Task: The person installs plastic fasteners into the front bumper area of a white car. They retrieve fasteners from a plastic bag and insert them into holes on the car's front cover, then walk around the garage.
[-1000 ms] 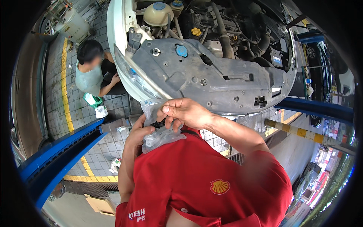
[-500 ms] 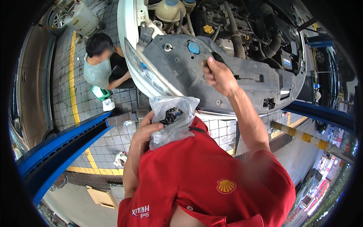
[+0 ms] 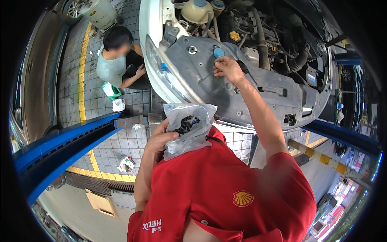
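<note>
My left hand (image 3: 160, 139) grips a clear plastic bag (image 3: 185, 147) near my red shirt; in its open mouth lie several small black plastic pieces (image 3: 187, 123), perhaps clips. Out over the car's dark plastic front cover (image 3: 266, 103), my right hand (image 3: 227, 69) has its fingertips pinched together, just below a blue cap (image 3: 219, 52); whatever they hold is too small to make out. Left of the cover is the white car's headlight (image 3: 171, 80).
A person (image 3: 113, 68) crouches by the car's left side near a green-and-white jug (image 3: 111, 90). Blue lift arms (image 3: 64, 141) run at both sides, a striped post (image 3: 314, 155) at the right. Behind the cover is the engine bay (image 3: 258, 30); another car (image 3: 40, 72) stands far left.
My right hand has left the bag and reached forward to the cover, fingertips drawing together. The bag's mouth now shows its black contents. The whole scene has shifted rightward in view.
</note>
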The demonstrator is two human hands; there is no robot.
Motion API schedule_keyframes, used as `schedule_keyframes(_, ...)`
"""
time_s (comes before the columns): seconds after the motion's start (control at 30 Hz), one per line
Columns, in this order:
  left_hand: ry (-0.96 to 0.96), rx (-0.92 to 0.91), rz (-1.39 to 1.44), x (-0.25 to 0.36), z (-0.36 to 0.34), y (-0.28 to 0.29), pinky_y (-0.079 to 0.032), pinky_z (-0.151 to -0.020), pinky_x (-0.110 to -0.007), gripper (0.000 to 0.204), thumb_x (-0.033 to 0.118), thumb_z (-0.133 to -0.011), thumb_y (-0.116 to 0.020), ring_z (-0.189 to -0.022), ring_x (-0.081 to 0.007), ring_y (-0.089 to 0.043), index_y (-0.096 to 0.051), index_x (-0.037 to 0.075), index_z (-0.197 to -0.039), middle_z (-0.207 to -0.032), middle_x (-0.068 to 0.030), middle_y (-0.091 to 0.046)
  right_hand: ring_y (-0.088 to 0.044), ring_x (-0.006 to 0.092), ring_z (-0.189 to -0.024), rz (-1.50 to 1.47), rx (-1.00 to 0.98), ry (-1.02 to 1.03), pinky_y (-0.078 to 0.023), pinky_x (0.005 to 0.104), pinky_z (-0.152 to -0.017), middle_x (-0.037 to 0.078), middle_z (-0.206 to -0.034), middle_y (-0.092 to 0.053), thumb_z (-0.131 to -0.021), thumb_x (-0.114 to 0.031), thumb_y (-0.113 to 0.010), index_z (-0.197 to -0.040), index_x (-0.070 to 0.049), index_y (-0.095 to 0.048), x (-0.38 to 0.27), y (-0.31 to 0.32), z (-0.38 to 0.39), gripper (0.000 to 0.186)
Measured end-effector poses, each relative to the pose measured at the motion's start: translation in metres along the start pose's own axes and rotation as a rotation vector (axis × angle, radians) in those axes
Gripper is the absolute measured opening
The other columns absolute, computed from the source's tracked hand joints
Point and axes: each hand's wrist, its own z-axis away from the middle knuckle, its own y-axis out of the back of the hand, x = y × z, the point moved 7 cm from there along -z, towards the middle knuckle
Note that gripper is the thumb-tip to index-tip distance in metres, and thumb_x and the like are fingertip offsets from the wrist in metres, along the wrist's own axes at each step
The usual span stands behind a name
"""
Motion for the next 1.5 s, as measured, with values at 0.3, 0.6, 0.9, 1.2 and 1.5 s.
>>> schedule_keyframes(0.3,-0.025,0.019,0.038,0.003,0.002,-0.003,-0.049,-0.1,-0.034,0.073,0.006,-0.073,-0.073,-0.113,-0.0241,-0.065,-0.051,-0.006,-0.141,-0.126,-0.0135,-0.067,-0.07,0.0163,-0.078,0.424,-0.054,0.027,-0.059,0.0293,-0.069,0.01,-0.092,-0.07,-0.1,-0.014,-0.06,-0.115,0.005,-0.067,-0.024,-0.043,-0.016,0.025)
schedule_keyframes(0.6,-0.035,-0.096,0.056,0.003,0.0,-0.003,-0.044,-0.104,-0.029,0.07,0.006,-0.079,-0.069,-0.12,-0.0171,-0.059,-0.05,-0.002,-0.146,-0.135,-0.0082,-0.062,-0.068,0.0166,-0.072,0.779,-0.056,0.011,-0.058,0.0325,-0.064,0.011,-0.091,-0.07,-0.098,-0.019,-0.064,-0.113,-0.003,-0.069,-0.033,-0.048,-0.023,0.022)
schedule_keyframes(0.9,-0.042,-0.164,-0.01,0.016,-0.001,-0.013,-0.042,-0.106,-0.029,0.078,0.008,-0.079,-0.069,-0.122,-0.0156,-0.057,-0.042,-0.002,-0.152,-0.138,-0.0075,-0.06,-0.067,0.0136,-0.068,0.595,-0.049,0.011,-0.057,0.0297,-0.06,0.009,-0.087,-0.071,-0.098,-0.024,-0.067,-0.113,0.003,-0.067,-0.034,-0.036,-0.024,0.031)
schedule_keyframes(1.2,-0.067,-0.26,0.015,0.02,0.0,-0.019,-0.041,-0.108,-0.029,0.077,0.007,-0.081,-0.067,-0.125,-0.0143,-0.056,-0.041,-0.004,-0.152,-0.139,-0.0073,-0.06,-0.065,0.0141,-0.074,0.358,-0.081,0.162,-0.058,0.0281,-0.07,0.008,-0.087,-0.069,-0.103,-0.014,-0.057,-0.123,0.005,-0.066,-0.032,-0.034,-0.017,0.029)
schedule_keyframes(1.5,-0.069,-0.312,0.098,0.017,-0.003,-0.02,-0.046,-0.104,-0.029,0.077,0.004,-0.082,-0.067,-0.12,-0.015,-0.06,-0.04,-0.005,-0.153,-0.137,-0.0089,-0.061,-0.066,0.0143,-0.082,0.415,-0.115,0.155,-0.059,0.0286,-0.076,0.009,-0.094,-0.071,-0.101,-0.013,-0.061,-0.118,0.006,-0.069,-0.035,-0.035,-0.017,0.026)
